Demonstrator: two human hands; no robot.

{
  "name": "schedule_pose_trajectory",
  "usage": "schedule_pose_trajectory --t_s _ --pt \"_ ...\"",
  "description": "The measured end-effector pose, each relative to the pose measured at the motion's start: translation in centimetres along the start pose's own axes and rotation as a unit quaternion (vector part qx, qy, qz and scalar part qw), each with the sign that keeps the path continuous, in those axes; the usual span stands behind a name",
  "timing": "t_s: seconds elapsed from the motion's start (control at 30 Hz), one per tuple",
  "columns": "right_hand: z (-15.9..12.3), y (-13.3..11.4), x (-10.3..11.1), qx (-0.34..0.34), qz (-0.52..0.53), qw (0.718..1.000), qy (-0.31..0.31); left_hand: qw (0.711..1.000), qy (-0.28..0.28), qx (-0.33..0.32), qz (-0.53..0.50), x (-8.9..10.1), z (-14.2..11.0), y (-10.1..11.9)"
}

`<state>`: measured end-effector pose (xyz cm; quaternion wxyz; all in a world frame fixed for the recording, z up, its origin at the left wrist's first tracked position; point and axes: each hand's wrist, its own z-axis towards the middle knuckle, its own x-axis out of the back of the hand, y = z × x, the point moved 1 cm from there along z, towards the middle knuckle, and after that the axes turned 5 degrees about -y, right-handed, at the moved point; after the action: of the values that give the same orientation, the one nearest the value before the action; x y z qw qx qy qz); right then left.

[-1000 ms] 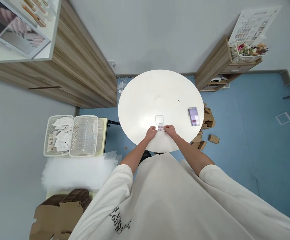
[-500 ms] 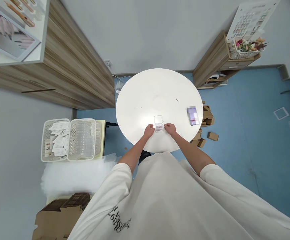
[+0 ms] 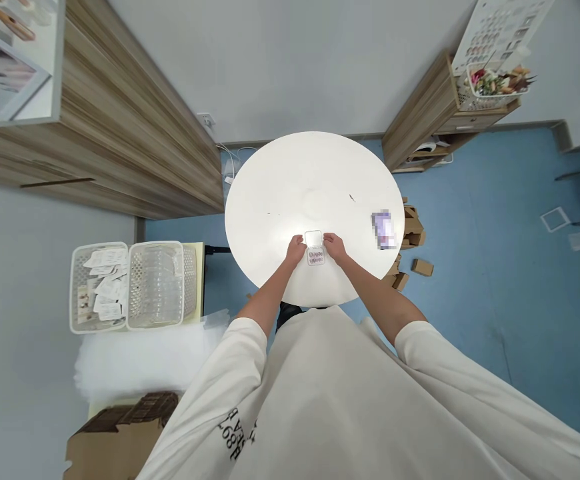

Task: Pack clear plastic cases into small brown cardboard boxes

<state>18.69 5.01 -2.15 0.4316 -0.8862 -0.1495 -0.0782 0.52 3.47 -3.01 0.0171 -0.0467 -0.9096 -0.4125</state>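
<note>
A small clear plastic case lies on the white round table in front of me, its lid folded back away from me. Inside the case are two rows of small dark pink pieces that look like false nails. My left hand is at the left edge of the lid, fingers bent and slightly apart. On the other side, my right hand has its fingertips by the lid's right edge, also parted. Whether the fingertips touch the lid is too small to tell.
A blurred-out purple item lies at the table's right. Cardboard boxes are on the floor beyond it. To the left, white baskets hold packets and clear plastic pieces. Wooden cabinets stand against the wall.
Both hands have shifted from the sides of the case's lower half up to the sides of its open lid. The fingers have loosened. The view has shifted slightly.
</note>
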Motion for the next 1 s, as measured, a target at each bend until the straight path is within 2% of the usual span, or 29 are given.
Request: schedule_pose_trajectory --t_s 0.2,0.4,0.67,0.8,1.0 --pt "0.3 -0.1 -0.4 -0.009 0.041 0.999 -0.019 0.999 -0.019 0.015 -0.031 0.1 0.0 0.3" --pt "0.0 -1.5 -0.1 0.008 0.047 0.998 -0.031 1.0 -0.016 0.013 -0.019 0.7 -0.6 1.7" --pt "-1.5 -3.6 -0.2 0.048 0.032 0.997 -0.048 0.998 -0.014 -0.066 0.017 1.1 -1.0 3.2" --pt "-2.7 -2.9 -0.2 0.047 0.008 0.997 -0.059 0.996 -0.013 -0.087 0.021 1.1 -1.9 2.5" --pt "-4.2 -0.4 -0.8 0.094 -0.09 0.988 -0.079 0.997 -0.01 -0.078 0.024 0.9 -3.3 -0.1"
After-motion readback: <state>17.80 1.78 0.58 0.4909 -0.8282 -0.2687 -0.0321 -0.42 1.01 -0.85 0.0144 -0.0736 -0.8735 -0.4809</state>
